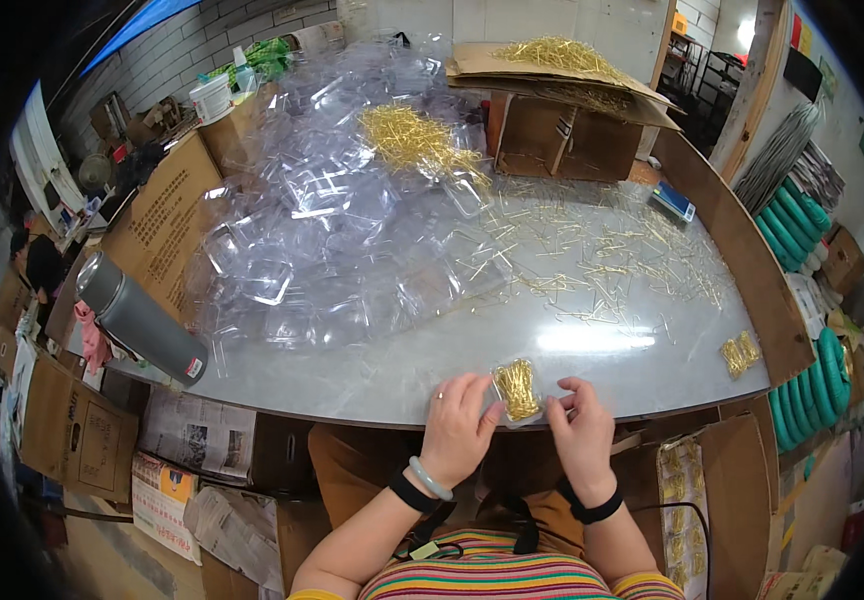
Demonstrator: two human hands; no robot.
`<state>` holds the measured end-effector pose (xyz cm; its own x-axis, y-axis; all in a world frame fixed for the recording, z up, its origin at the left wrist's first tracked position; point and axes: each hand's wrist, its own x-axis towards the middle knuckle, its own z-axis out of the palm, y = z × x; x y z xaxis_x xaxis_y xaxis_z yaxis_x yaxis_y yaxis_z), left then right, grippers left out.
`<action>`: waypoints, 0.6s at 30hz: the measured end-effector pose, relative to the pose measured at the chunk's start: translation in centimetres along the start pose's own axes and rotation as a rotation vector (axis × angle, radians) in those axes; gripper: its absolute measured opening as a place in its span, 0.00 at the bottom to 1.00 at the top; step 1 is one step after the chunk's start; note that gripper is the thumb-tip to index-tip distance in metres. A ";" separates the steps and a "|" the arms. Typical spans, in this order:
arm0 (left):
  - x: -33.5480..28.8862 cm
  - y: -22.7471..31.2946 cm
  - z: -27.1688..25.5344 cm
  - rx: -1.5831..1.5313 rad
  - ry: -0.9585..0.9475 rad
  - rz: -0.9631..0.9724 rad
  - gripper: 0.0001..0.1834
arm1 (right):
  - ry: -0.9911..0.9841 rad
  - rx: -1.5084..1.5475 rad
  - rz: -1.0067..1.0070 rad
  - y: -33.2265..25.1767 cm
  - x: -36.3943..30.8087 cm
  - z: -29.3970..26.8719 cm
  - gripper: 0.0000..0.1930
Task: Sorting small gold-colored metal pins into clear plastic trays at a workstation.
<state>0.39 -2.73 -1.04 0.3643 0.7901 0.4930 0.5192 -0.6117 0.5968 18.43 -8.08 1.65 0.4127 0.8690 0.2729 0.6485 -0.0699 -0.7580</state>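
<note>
Between the fingertips of both hands, at the near table (592,345) edge, sat a small clear packet of gold pins (517,389). The left hand (457,425) pinched its left side; the right hand (582,430) gripped its right side, loose gold pins (612,260) scattered well beyond.

Bright, even overhead light fills the scene. A white glare streak lies on the grey desk (592,340) near the person, and the heap of clear plastic trays (332,220) glints. Shadows are soft. Fisheye bending curves the desk edge; the corners go black, and the far-right doorway is overexposed.
</note>
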 end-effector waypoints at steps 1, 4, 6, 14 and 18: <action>-0.2 0.6 0.0 -0.010 -0.060 0.009 0.28 | 0.006 0.036 -0.052 0.4 -0.7 0.6 0.12; -0.7 1.4 0.8 0.049 -0.003 0.056 0.30 | -0.145 0.298 -0.074 -0.8 -3.2 1.3 0.12; -0.6 1.2 0.9 0.048 -0.032 0.047 0.32 | -0.110 0.318 -0.100 -0.4 -3.5 1.4 0.11; 0.0 1.6 0.6 0.041 -0.079 0.053 0.31 | 0.017 0.064 -0.411 0.8 1.1 0.9 0.15; 0.1 1.2 0.5 -0.004 -0.083 0.080 0.32 | 0.025 0.063 -0.377 0.3 1.9 1.5 0.15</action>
<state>1.41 -3.36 -0.58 0.4670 0.7394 0.4850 0.4833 -0.6727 0.5602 18.43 -5.72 1.01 0.1690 0.8156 0.5533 0.7173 0.2832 -0.6366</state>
